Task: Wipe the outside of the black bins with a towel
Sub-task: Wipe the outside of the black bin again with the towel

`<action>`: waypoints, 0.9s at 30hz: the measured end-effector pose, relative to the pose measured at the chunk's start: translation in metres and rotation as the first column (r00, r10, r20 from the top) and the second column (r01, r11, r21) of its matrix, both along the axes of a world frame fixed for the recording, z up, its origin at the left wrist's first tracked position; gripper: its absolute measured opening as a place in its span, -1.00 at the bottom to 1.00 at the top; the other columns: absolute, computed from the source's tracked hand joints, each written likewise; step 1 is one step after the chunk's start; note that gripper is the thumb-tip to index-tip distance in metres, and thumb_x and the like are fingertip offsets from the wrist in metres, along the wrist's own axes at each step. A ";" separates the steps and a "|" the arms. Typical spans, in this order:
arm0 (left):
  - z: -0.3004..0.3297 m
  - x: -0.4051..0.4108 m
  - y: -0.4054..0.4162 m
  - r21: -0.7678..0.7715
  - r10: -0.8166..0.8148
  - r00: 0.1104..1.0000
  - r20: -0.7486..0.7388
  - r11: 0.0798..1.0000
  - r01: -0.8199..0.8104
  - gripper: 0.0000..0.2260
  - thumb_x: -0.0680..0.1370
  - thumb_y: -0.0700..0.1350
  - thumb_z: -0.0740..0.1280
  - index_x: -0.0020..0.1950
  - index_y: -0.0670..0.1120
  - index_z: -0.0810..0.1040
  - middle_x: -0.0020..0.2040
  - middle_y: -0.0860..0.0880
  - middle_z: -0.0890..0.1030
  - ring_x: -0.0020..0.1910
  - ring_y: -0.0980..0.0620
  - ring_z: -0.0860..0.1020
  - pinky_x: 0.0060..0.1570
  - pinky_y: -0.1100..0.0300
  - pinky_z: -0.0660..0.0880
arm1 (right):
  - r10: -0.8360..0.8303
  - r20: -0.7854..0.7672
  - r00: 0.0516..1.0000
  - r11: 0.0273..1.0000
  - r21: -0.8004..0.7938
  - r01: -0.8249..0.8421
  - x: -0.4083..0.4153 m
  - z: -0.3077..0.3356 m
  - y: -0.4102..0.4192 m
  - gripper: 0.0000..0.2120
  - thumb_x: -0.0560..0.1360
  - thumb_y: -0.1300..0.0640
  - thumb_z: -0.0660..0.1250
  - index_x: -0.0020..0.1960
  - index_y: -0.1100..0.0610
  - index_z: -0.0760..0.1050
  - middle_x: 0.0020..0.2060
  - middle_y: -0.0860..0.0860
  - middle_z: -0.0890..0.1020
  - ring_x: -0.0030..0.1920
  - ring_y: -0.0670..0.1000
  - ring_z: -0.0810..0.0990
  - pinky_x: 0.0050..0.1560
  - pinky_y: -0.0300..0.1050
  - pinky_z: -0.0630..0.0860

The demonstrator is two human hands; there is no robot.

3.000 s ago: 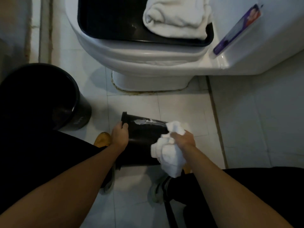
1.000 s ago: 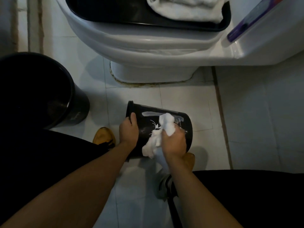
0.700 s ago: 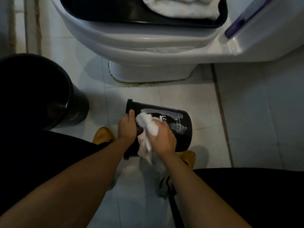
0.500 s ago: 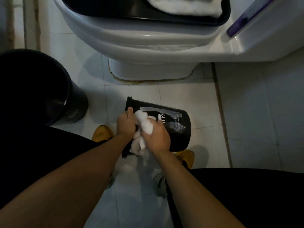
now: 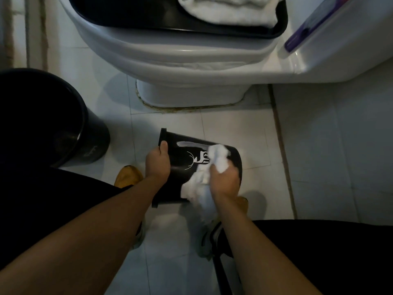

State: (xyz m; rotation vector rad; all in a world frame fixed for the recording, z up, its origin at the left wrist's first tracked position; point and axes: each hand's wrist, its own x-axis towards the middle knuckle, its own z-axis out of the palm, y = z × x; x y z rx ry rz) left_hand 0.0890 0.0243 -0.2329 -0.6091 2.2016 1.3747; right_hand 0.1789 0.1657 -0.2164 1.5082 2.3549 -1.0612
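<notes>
A dim bathroom with a pale tiled floor (image 5: 319, 150), seen from above. At far left a large black bin (image 5: 63, 124) stands upright on the tiles, its open mouth in shadow, well apart from the hands. Bare floor runs between it and the toilet (image 5: 180, 60), whose base sits at the top centre ringed by a stained seam. On the toilet rests a black tray (image 5: 127, 15) carrying a folded white towel (image 5: 227, 11); a purple packet (image 5: 304, 28) lies on the ledge to the right.

In the centre a small black bin (image 5: 187, 167) is held on its side above the tiles, mouth toward the left, a white antler emblem on its wall. The left hand (image 5: 158, 162) grips its rim, thumb over the edge. Just to the right, the right hand (image 5: 224, 182) is closed around a crumpled white cloth (image 5: 204, 184), pressed against the bin's outer wall near its base.

Yellow-toed shoes (image 5: 127, 177) show beneath the bin, close under the forearms. Open tiles extend to the right.
</notes>
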 end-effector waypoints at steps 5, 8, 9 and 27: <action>0.002 0.004 -0.002 -0.013 -0.021 1.000 -0.017 1.000 0.021 -0.64 0.67 0.06 0.05 -0.22 -0.06 0.44 -0.26 -0.05 0.49 -0.28 0.10 0.47 -0.32 0.27 0.35 | 0.257 0.000 0.966 0.966 -0.035 -0.257 0.017 0.004 0.021 -0.80 0.53 -0.05 0.36 0.12 -0.02 0.55 -0.05 -0.04 0.54 -0.06 0.00 0.56 -0.19 -0.22 0.39; 0.003 0.008 -0.002 0.001 -0.038 0.999 -0.030 0.999 0.038 -0.61 0.68 0.06 0.05 -0.13 -0.16 0.49 -0.25 -0.08 0.52 -0.27 0.08 0.49 -0.33 0.25 0.36 | -0.075 0.023 0.997 0.997 0.019 0.074 0.020 -0.004 0.050 -0.79 0.50 -0.03 0.38 0.02 0.08 0.55 -0.08 0.10 0.63 -0.02 0.18 0.63 -0.15 -0.17 0.39; 0.003 0.008 -0.001 0.001 -0.038 0.999 -0.029 0.999 0.038 -0.60 0.68 0.06 0.05 -0.11 -0.18 0.50 -0.25 -0.09 0.52 -0.28 0.07 0.50 -0.33 0.25 0.36 | -0.115 0.016 0.993 0.993 0.020 0.115 0.021 -0.006 0.054 -0.76 0.49 -0.03 0.39 0.05 0.11 0.56 -0.05 0.15 0.63 -0.01 0.20 0.63 -0.12 -0.15 0.39; 0.004 0.001 -0.001 0.000 -0.039 0.999 -0.005 0.999 0.039 -0.62 0.67 0.06 0.05 -0.17 -0.12 0.47 -0.24 -0.09 0.52 -0.27 0.07 0.49 -0.31 0.26 0.37 | -0.229 0.001 0.973 0.972 -0.053 0.229 0.019 -0.010 0.063 -0.79 0.44 -0.02 0.42 0.00 0.06 0.56 -0.07 0.08 0.65 -0.03 0.16 0.63 0.00 0.01 0.58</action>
